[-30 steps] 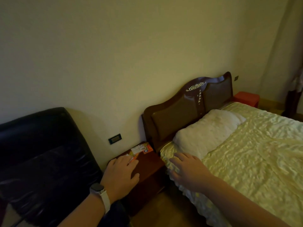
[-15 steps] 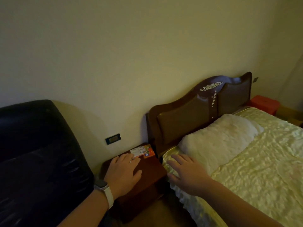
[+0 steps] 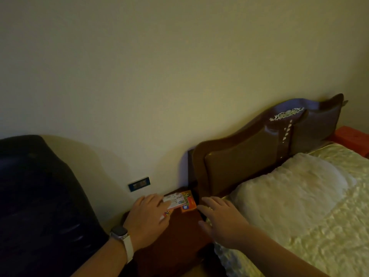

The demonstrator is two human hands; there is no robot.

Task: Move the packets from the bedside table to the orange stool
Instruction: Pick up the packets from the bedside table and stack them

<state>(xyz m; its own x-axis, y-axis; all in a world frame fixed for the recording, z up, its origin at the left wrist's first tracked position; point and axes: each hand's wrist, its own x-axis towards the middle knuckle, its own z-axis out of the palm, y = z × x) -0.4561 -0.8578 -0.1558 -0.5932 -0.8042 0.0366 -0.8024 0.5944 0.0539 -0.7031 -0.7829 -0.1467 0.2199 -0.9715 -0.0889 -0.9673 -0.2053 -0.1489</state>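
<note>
We are reaching for the small orange-and-white printed packets [image 3: 179,201] at the back right corner of the dark wooden bedside table [image 3: 179,234], left hand [image 3: 146,220] flat on them, right hand [image 3: 221,218] spread empty beside; next, pinch and lift.

A dim bedroom in a home — a bed [image 3: 311,226] with a crinkled pale-gold cover lies along a plain wall; a fluffy white pillow [image 3: 287,188] rests against a carved dark-wood headboard [image 3: 249,152]; a small wooden bedside table [image 3: 179,232] stands beside it, under a wall socket [image 3: 139,184]; a black padded chair [image 3: 40,206] sits to the left — an orange stool [image 3: 353,139] stands past the bed.
</note>
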